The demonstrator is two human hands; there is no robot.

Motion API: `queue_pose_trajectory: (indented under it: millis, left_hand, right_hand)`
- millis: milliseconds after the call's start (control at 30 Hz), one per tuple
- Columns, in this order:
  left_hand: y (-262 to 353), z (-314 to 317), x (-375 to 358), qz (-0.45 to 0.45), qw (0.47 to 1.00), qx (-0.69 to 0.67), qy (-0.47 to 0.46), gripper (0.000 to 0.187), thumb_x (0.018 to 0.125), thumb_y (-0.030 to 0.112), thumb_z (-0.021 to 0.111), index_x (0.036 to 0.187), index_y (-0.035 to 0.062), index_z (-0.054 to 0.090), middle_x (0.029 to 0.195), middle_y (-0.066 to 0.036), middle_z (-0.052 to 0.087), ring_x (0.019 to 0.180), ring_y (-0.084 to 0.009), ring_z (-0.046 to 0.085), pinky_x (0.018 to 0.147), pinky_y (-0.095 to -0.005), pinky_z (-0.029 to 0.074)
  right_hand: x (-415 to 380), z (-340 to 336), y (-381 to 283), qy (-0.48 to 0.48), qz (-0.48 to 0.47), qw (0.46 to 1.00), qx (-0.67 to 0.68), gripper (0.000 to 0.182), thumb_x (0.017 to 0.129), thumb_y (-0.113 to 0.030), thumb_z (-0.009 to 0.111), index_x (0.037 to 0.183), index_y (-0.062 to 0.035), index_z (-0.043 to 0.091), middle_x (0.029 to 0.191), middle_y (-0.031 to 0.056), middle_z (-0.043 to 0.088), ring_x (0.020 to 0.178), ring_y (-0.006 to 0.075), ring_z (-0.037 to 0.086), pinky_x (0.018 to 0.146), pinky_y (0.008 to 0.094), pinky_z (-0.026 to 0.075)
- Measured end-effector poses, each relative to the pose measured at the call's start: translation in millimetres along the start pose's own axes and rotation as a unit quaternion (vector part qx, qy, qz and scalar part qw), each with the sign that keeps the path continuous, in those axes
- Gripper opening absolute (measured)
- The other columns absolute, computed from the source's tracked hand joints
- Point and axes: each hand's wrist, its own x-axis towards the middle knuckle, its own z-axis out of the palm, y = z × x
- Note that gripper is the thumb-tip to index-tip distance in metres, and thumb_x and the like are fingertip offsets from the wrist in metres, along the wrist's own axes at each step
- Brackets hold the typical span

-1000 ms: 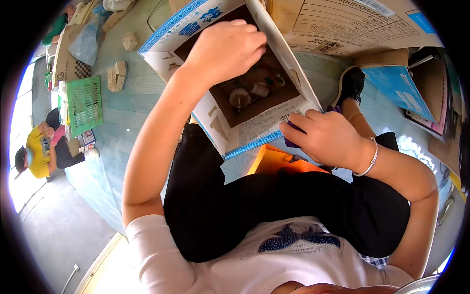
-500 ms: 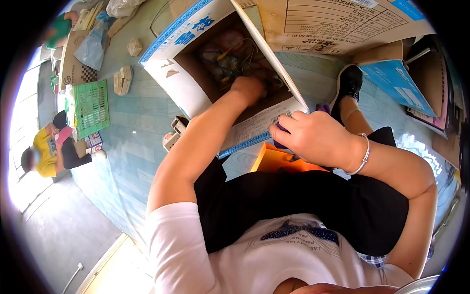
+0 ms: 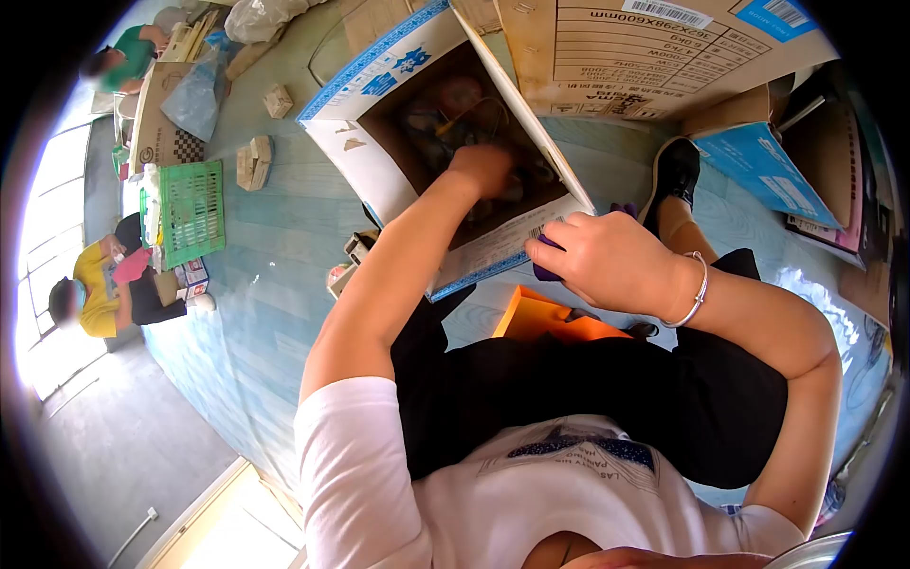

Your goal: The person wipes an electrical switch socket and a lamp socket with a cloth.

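My left hand (image 3: 483, 171) reaches down into a white-and-blue cardboard box (image 3: 355, 147), its fingers hidden among a jumble of dark and coloured small items (image 3: 455, 109). My right hand (image 3: 611, 261) is closed at the box's near corner, wrapped round a purple object (image 3: 547, 258) that shows on both sides of the fist; its kind cannot be made out. The box is tilted, with its opening toward me. Beneath the right hand, an orange open container (image 3: 531, 313) sits by my legs.
A large brown carton (image 3: 654, 57) stands beyond the box, and a blue carton (image 3: 768, 171) lies to the right. Wooden blocks (image 3: 253, 163) and a green basket (image 3: 192, 213) are on the floor at left. A person in yellow (image 3: 95, 284) sits there; another in green (image 3: 133, 52) is farther back.
The view has shifted slightly, so the box and surroundings sit a little farther right. My left hand stays inside the box, and my right hand still grips the purple object.
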Motion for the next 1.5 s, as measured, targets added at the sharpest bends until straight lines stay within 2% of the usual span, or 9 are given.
queue_pose_trajectory:
  millis: [233,433,533,667,1000,1100,1233,1333,1500]
  left_hand:
    - [1.0,75.0,24.2,-0.061,0.985,-0.125,0.101,0.039,0.086,0.033,0.055,0.116,0.0089,0.063,0.117,-0.017,0.064,0.103,-0.031,0.065,0.081,-0.0435,0.054]
    - [4.0,10.4,10.1,-0.045,0.998,-0.029,-0.023,0.045,0.083,0.034,0.057,0.117,0.0064,0.064,0.114,-0.019,0.065,0.104,-0.0326,0.064,0.085,-0.0436,0.052]
    - [-23.7,-9.2,24.9,-0.043,0.979,-0.188,-0.06,0.055,0.08,0.039,0.065,0.12,0.0013,0.063,0.115,-0.02,0.065,0.108,-0.0335,0.062,0.09,-0.0374,0.048]
    - [-30.2,-57.5,-22.8,-0.047,0.924,-0.372,-0.076,0.041,0.089,0.035,0.06,0.106,-0.0017,0.065,0.095,-0.012,0.066,0.082,-0.0174,0.057,0.076,-0.0322,0.048]
    - [-26.1,-72.8,-123.9,0.106,0.498,-0.849,0.138,0.045,0.102,0.03,0.037,0.127,-0.0065,0.046,0.106,-0.01,0.058,0.073,-0.0136,0.045,0.078,-0.0314,0.043]
    - [-10.0,-91.4,-140.8,0.153,0.444,-0.866,0.169,0.045,0.102,0.033,0.038,0.121,-0.0056,0.051,0.1,-0.01,0.06,0.072,-0.015,0.048,0.074,-0.0325,0.044]
    - [23.5,-110.5,-167.7,0.186,0.419,-0.873,0.164,0.047,0.101,0.036,0.036,0.117,-0.0047,0.052,0.095,-0.009,0.059,0.071,-0.0152,0.045,0.071,-0.032,0.041]
    - [43.4,-116.8,-184.8,0.191,0.426,-0.866,0.176,0.045,0.102,0.036,0.032,0.116,-0.0017,0.053,0.094,-0.008,0.059,0.07,-0.0147,0.044,0.068,-0.0305,0.039]
    - [72.0,-119.4,-202.8,0.194,0.463,-0.837,0.217,0.047,0.103,0.034,0.033,0.125,-0.0049,0.046,0.097,-0.009,0.053,0.07,-0.0138,0.039,0.064,-0.0289,0.035]
  right_hand:
    - [-0.6,0.6,-4.6,-0.042,-0.014,0.998,0.035,0.023,0.076,-0.015,0.067,0.097,-0.0072,0.06,0.08,0.0045,0.057,0.071,0.0201,0.061,0.056,0.0314,0.052]
    - [3.9,-2.3,-0.4,-0.016,0.002,0.999,0.032,0.013,0.074,-0.012,0.064,0.086,-0.008,0.059,0.078,0.0071,0.06,0.073,0.0234,0.065,0.058,0.0339,0.054]
    - [3.2,-4.4,6.6,-0.008,0.023,1.0,0.017,0.015,0.075,-0.012,0.063,0.088,-0.0081,0.06,0.079,0.0067,0.061,0.075,0.0235,0.065,0.059,0.0344,0.054]
    - [2.3,-8.4,16.7,0.0,0.044,0.998,0.035,0.019,0.074,-0.011,0.064,0.093,-0.0089,0.062,0.083,0.006,0.062,0.079,0.0238,0.064,0.063,0.0356,0.055]
    - [13.2,-18.3,31.9,0.053,0.06,0.991,0.11,0.037,0.078,-0.01,0.062,0.115,-0.0121,0.062,0.099,0.007,0.063,0.095,0.0278,0.062,0.079,0.039,0.053]
    - [14.8,-34.6,27.6,0.002,0.116,0.978,0.176,0.034,0.082,-0.01,0.062,0.117,-0.0117,0.062,0.106,0.0089,0.058,0.094,0.0297,0.062,0.08,0.038,0.051]
    - [19.8,-59.0,28.4,0.131,0.066,0.961,0.233,0.025,0.093,-0.015,0.059,0.117,-0.0097,0.06,0.103,0.0082,0.056,0.087,0.0233,0.061,0.08,0.0334,0.049]
    - [26.0,-84.9,15.7,0.188,0.177,0.883,0.391,0.026,0.1,-0.026,0.052,0.116,-0.0073,0.061,0.094,0.0023,0.059,0.085,0.0101,0.058,0.079,0.0261,0.047]
    - [34.9,-132.3,-15.9,0.266,0.247,0.727,0.583,0.048,0.103,-0.041,0.039,0.131,-0.0043,0.053,0.105,0.0039,0.061,0.094,0.0101,0.058,0.087,0.027,0.047]
